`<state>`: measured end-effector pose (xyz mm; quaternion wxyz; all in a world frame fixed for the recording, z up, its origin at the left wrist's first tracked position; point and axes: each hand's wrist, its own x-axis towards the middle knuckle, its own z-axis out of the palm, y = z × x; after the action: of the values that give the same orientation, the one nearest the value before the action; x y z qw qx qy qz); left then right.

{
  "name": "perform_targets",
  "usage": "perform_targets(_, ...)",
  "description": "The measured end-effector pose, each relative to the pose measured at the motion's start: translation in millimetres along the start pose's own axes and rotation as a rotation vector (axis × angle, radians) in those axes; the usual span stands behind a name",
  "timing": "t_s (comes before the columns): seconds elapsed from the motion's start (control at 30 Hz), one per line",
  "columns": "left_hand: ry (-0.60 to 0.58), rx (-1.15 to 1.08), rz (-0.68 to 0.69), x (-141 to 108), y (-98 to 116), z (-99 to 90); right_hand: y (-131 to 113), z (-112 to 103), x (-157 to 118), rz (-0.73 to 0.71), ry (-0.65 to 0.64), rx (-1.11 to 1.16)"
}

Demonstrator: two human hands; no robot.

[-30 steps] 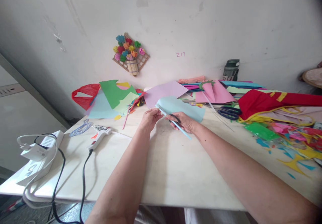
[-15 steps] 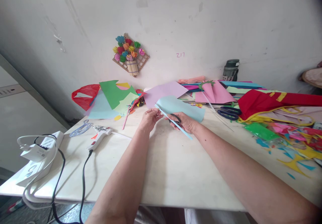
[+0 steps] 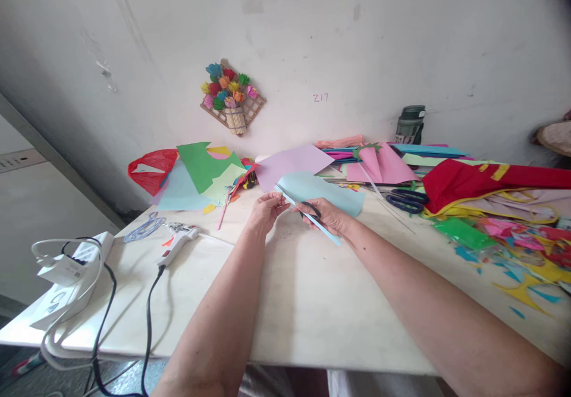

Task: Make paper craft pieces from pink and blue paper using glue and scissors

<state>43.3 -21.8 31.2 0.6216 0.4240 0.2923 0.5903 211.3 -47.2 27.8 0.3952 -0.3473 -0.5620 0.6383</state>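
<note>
My right hand (image 3: 328, 215) is closed on black-handled scissors (image 3: 311, 209), whose blades point away to the left along a light blue sheet of paper (image 3: 323, 191). A narrow light blue strip (image 3: 328, 234) hangs off along the blades and over my right fingers toward me. My left hand (image 3: 267, 211) pinches the paper at its left end, close to the blade tips. The pinched edge is mostly hidden behind the fingers. Both hands are just above the white table (image 3: 312, 302).
A glue gun (image 3: 178, 245) and a power strip (image 3: 71, 284) with cables lie left. Green paper (image 3: 207, 168) and a lilac sheet (image 3: 292, 165) are behind. Dark blue-handled scissors (image 3: 405, 200), a red apron-like cloth (image 3: 495, 180) and paper scraps (image 3: 521, 284) lie right. A bottle (image 3: 410, 124) stands behind.
</note>
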Motion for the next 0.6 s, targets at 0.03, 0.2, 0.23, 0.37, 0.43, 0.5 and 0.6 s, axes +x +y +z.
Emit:
perform_targets(0.03,-0.003,-0.001,0.0,0.0,-0.2,0.0,-0.2,0.3,-0.2,0.002,0.002,-0.001)
perform_targets(0.2,0.0,-0.004,-0.001,-0.3,-0.4,0.2,0.2,-0.7,-0.2,0.015,-0.003,-0.013)
perform_targets(0.23,0.003,-0.004,-0.003,-0.4,-0.2,0.3,0.3,-1.0,-0.1,0.016,0.001,-0.013)
perform_targets(0.37,0.001,-0.005,-0.003,-0.6,0.4,0.6,-0.4,-0.8,0.2,0.014,0.008,-0.009)
perform_targets(0.43,0.003,-0.004,-0.006,-0.5,0.6,0.5,-1.2,0.0,0.1,0.007,0.008,-0.007)
perform_targets(0.5,0.002,-0.002,-0.01,-0.3,0.7,0.1,-1.7,0.8,0.0,0.003,0.009,-0.009)
perform_targets(0.6,-0.004,0.001,-0.01,-0.5,0.7,-0.3,-1.4,1.0,0.2,0.006,0.011,-0.017)
